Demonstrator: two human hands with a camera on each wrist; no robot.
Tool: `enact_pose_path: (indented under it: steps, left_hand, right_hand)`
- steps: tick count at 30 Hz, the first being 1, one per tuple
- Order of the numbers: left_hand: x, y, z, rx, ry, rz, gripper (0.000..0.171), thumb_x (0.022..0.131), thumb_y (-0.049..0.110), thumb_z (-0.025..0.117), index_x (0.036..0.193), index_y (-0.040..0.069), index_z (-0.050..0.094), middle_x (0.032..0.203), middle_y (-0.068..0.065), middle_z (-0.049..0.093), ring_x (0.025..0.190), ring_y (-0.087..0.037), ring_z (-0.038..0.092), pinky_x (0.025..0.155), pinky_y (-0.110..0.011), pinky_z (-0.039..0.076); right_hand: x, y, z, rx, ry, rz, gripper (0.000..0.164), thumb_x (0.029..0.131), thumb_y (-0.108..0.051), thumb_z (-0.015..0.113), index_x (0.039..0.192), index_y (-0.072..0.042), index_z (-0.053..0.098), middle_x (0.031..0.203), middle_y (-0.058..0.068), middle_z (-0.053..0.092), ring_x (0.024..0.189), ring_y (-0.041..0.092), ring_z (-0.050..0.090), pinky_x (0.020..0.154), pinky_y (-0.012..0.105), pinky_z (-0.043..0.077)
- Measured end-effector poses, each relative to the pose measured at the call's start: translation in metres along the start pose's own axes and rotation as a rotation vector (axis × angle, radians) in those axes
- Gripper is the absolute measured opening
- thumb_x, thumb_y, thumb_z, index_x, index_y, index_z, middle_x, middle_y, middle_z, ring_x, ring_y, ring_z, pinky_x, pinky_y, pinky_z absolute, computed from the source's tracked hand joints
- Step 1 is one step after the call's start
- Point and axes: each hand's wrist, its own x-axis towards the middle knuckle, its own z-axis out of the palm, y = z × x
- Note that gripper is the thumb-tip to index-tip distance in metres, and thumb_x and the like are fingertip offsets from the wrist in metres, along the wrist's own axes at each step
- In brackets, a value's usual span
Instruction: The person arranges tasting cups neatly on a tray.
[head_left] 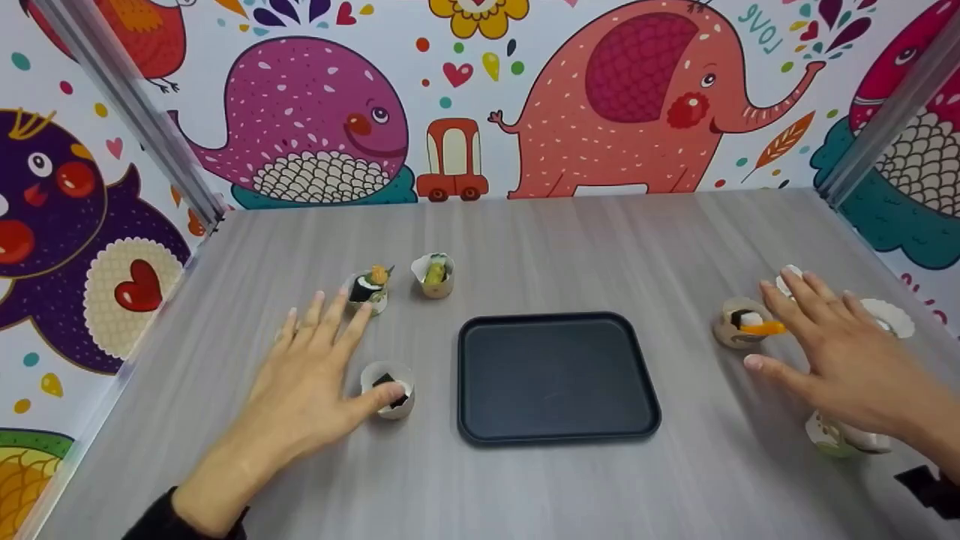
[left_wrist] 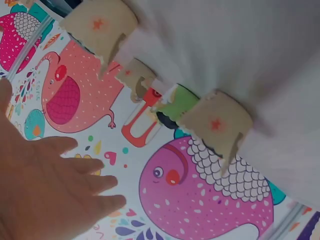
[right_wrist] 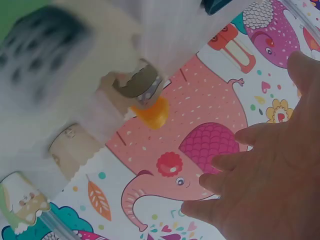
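Note:
My left hand is held over the table's left side, fingers straight and spread, holding nothing. Its thumb overlaps a paper cup with a black-wrapped piece in it; whether they touch I cannot tell. Beyond the fingertips stand a cup with a sushi-like piece and a cup with a yellow-green piece. On the right, my right hand is also spread and holds nothing. Beside its thumb is a cup with a black, white and orange piece. Other cups, partly hidden, surround that hand, including a green-and-white one.
A dark rectangular tray lies on the grey table between the hands. Printed cartoon walls close off the back and sides. At the right, a pale scalloped cup rim shows past the right hand.

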Motion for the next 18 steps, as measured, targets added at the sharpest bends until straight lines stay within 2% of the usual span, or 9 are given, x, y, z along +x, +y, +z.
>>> enact_pose_path:
  steps: [5, 9, 13, 18]
  left_hand:
    - [-0.004, 0.012, 0.003, -0.023, -0.037, 0.012, 0.104, 0.072, 0.087, 0.035, 0.15, 0.018, 0.026, 0.157, -0.009, 0.013, 0.143, -0.032, 0.008, 0.111, -0.055, 0.01]
    - [-0.006, 0.02, 0.009, -0.069, -0.065, 0.027, 0.108, 0.067, 0.089, 0.04, 0.149, 0.018, 0.03, 0.156, -0.008, 0.016, 0.142, -0.031, 0.012, 0.108, -0.057, 0.021]
    - [-0.006, 0.022, 0.016, -0.124, -0.071, 0.045, 0.109, 0.064, 0.082, 0.057, 0.147, 0.017, 0.033, 0.152, -0.013, 0.026, 0.137, -0.033, 0.026, 0.103, -0.056, 0.03]
    - [-0.005, 0.024, 0.024, -0.202, -0.063, 0.041, 0.1, 0.064, 0.058, 0.078, 0.144, 0.013, 0.038, 0.143, -0.016, 0.039, 0.128, -0.031, 0.039, 0.1, -0.048, 0.038]
  right_hand:
    - [0.002, -0.019, -0.002, 0.021, -0.029, 0.009, 0.1, 0.082, -0.071, 0.047, 0.152, -0.01, 0.011, 0.153, 0.026, 0.009, 0.14, 0.043, -0.002, 0.102, 0.056, -0.016]
    - [0.002, -0.035, -0.003, 0.055, -0.061, 0.025, 0.101, 0.081, -0.075, 0.044, 0.151, -0.008, 0.015, 0.153, 0.025, 0.009, 0.139, 0.044, 0.004, 0.105, 0.058, -0.009]
    - [0.003, -0.049, 0.001, 0.093, -0.055, -0.004, 0.095, 0.083, -0.073, 0.042, 0.15, -0.008, 0.022, 0.153, 0.023, 0.015, 0.138, 0.043, 0.013, 0.107, 0.061, 0.009]
    - [0.005, -0.064, 0.01, 0.105, -0.058, -0.035, 0.088, 0.086, -0.068, 0.045, 0.148, -0.007, 0.029, 0.15, 0.023, 0.024, 0.131, 0.045, 0.032, 0.097, 0.064, 0.03]
